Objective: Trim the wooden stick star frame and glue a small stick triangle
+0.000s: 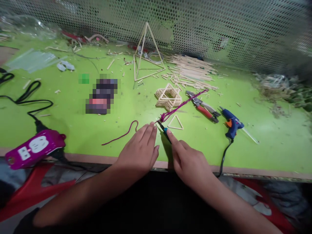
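My left hand (140, 146) lies flat on the green tabletop, fingers stretched out and pressing on purple yarn. One loose length of the yarn (124, 134) curls out to the left of it. In my right hand (191, 159) is a dark utility knife (165, 130) with a teal part, my index finger laid along its top. Its tip meets the yarn just beyond my left fingertips, beside a knotted purple yarn bundle (164, 117). Right of the knife lies a small stick triangle (175, 123). Behind it sits a star-shaped stack of sticks (168, 97).
Pliers (203, 107) and a blue glue gun (231, 123) lie to the right. A stick pyramid (148, 48) stands at the back near piled sticks (192, 68). Leftward are a blurred-out dark object (101, 96), a purple power strip (36, 148) and glue sticks (32, 60).
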{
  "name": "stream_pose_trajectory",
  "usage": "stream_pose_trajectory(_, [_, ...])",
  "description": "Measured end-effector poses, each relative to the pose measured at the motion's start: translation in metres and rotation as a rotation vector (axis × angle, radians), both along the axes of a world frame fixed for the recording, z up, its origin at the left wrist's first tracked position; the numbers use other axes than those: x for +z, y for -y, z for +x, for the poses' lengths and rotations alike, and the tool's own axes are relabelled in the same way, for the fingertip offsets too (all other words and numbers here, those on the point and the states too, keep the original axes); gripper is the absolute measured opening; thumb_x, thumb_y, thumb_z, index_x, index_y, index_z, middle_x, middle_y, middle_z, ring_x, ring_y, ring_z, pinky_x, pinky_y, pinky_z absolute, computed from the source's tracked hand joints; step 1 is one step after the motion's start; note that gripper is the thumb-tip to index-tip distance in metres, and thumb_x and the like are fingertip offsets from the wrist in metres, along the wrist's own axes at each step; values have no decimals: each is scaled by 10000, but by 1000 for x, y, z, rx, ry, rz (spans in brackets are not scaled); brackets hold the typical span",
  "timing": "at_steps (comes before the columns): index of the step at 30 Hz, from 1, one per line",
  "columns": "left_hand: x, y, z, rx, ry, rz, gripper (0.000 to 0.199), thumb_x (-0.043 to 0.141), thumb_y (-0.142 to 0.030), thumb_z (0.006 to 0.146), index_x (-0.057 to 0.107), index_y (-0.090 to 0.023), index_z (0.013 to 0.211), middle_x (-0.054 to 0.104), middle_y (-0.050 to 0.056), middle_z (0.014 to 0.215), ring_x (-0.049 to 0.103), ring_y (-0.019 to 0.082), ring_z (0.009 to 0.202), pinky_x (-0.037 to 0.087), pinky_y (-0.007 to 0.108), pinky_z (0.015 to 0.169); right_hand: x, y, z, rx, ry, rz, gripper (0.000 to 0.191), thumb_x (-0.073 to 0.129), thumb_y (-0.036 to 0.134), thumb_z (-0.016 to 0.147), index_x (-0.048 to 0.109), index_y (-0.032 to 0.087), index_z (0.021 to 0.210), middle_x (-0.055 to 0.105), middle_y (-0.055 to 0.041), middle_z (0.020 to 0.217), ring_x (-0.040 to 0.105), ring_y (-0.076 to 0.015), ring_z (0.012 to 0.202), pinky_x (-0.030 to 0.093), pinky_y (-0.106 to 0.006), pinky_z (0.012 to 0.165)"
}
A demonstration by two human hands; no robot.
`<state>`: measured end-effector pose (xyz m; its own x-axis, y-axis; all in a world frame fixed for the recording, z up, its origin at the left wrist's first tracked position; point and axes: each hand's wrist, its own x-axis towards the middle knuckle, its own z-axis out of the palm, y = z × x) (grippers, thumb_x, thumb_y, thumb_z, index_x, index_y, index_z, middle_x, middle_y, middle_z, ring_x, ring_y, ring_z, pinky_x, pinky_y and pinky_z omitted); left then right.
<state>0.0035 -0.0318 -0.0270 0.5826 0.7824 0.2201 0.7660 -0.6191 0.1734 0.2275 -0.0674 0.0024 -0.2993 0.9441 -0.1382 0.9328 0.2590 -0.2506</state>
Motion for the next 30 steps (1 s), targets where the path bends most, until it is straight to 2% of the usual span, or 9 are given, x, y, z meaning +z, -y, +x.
stream_pose_trajectory(2, [-2, 0, 0, -8, 14, 0, 634, 495, -284, 1107, 530, 125, 1590, 551, 349, 1657, 554, 460, 1557, 488, 591, 1305, 2, -2, -7, 17, 126, -9, 812, 477, 164, 1051, 267, 260, 1830, 785, -77, 1103, 769, -232, 730, 605, -343, 606])
stream_pose_trajectory(6, [-4, 3, -1, -13, 23, -18, 659, 518, -276, 1098, 493, 135, 1613, 504, 353, 1691, 501, 457, 1605, 448, 598, 1340, 6, -7, -15, 37, 260, -57, 858, 532, 163, 1026, 254, 248, 1834, 764, -67, 1058, 753, -213, 699, 569, -315, 558])
stream_pose_trajectory(11, [-4, 6, -2, 24, 51, -49, 680, 527, -289, 1099, 456, 88, 1661, 465, 311, 1735, 471, 431, 1634, 463, 603, 1328, 10, -7, -21, 47, 383, -72, 888, 570, 185, 1017, 240, 271, 1837, 755, -59, 1025, 749, -213, 636, 517, -312, 500])
stream_pose_trajectory(16, [-1, 6, 0, 40, 36, -1, 695, 562, -314, 1084, 489, 93, 1642, 486, 319, 1717, 569, 450, 1552, 520, 587, 1277, 11, -6, -20, 81, 412, -78, 889, 579, 193, 1018, 241, 272, 1836, 757, -63, 1016, 754, -210, 627, 495, -304, 502])
stream_pose_trajectory(21, [4, 7, 2, 92, 24, -61, 690, 558, -311, 1085, 479, 41, 1673, 477, 269, 1745, 546, 410, 1581, 484, 556, 1312, 11, -6, -20, 87, 415, -83, 841, 564, 193, 1028, 297, 254, 1823, 759, -59, 999, 754, -210, 622, 478, -309, 498])
stream_pose_trajectory(30, [11, 4, 4, 99, -13, -72, 671, 557, -316, 1084, 520, 50, 1644, 524, 264, 1716, 589, 406, 1538, 498, 538, 1295, 13, -1, -14, 110, 389, 14, 812, 604, 179, 983, 419, 207, 1773, 741, -15, 892, 705, -182, 525, 408, -306, 446])
